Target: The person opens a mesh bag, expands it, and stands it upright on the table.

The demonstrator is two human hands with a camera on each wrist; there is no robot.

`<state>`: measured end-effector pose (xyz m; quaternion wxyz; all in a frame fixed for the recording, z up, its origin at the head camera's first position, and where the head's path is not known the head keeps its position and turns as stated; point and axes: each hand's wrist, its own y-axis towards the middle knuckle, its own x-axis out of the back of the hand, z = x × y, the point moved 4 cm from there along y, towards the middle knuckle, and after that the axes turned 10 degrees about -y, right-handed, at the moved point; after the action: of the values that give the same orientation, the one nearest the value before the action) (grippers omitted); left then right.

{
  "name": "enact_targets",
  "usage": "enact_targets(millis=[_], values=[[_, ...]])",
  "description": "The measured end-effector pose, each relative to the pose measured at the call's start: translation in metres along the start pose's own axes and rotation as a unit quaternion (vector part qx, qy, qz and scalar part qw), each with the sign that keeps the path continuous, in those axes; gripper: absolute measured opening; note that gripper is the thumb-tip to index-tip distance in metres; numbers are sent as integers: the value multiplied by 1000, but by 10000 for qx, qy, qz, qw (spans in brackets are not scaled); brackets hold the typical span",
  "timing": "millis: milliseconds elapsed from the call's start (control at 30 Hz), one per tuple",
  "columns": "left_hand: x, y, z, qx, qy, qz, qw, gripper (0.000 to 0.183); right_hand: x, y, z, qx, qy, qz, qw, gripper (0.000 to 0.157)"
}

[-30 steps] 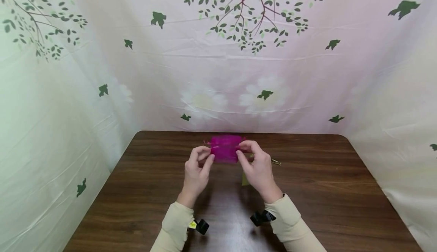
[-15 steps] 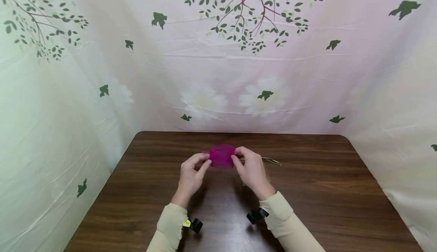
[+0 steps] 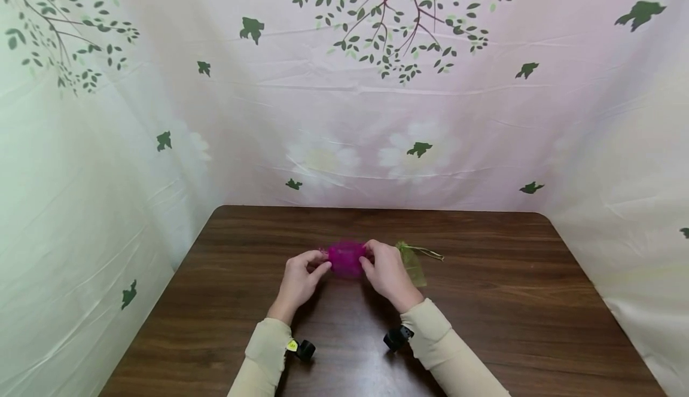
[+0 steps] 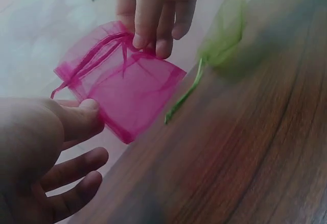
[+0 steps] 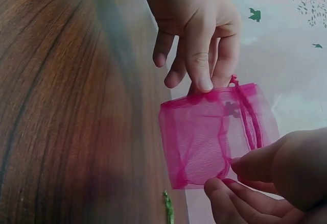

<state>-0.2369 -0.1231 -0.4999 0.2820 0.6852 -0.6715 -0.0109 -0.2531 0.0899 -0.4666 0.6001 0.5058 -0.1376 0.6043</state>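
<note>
A pink bag point(image 3: 345, 259), small and see-through, is stretched between a person's two bare hands, seemingly just off a brown wooden table point(image 3: 511, 289). The left hand point(image 3: 297, 278) pinches one side edge between thumb and forefinger, its other fingers spread loosely apart. The right hand point(image 3: 389, 271) pinches the opposite side the same way, its spare fingers hanging clear. The drawstring point(image 4: 97, 55) runs near the mouth, which lies flat and ungathered; nothing shows inside. A green bag point(image 3: 413, 266), its neck drawn in, lies on the table just beyond the right hand, its cords trailing to the right.

The step in hand looks to be holding the pink bag out flat. The next move seems to call for light, even pinches, since such thin cloth would likely fold or slip if one side slackened.
</note>
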Motion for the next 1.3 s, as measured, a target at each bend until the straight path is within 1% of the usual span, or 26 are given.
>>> enact_targets(millis=[133, 267, 367, 733, 900, 1067, 1167, 1300], values=[[-2, 0, 7, 109, 209, 152, 9996, 10, -4, -1, -3, -119, -101, 243, 9996, 11], [-3, -1, 12, 198, 348, 228, 9989, 8, -7, -2, -4, -243, -185, 567, 9979, 16], [-3, -1, 14, 311, 426, 277, 9982, 8, -7, -3, -5, -305, -208, 684, 9970, 17], [-3, -3, 19, 629, 438, 338, 9965, 13, -5, -2, -4, -412, -116, 626, 9971, 18], [-3, -4, 21, 664, 415, 373, 9962, 15, -4, -4, -5, -375, -150, 643, 9971, 17], [-2, -4, 20, 645, 394, 339, 9966, 14, 1, -6, -5, -391, -230, 656, 9968, 15], [0, -4, 22, 584, 409, 348, 9968, 14, 6, -6, -3, -409, -210, 686, 9966, 15], [6, -5, 23, 544, 397, 331, 9972, 15, 15, -7, -1, -341, -177, 587, 9975, 13]])
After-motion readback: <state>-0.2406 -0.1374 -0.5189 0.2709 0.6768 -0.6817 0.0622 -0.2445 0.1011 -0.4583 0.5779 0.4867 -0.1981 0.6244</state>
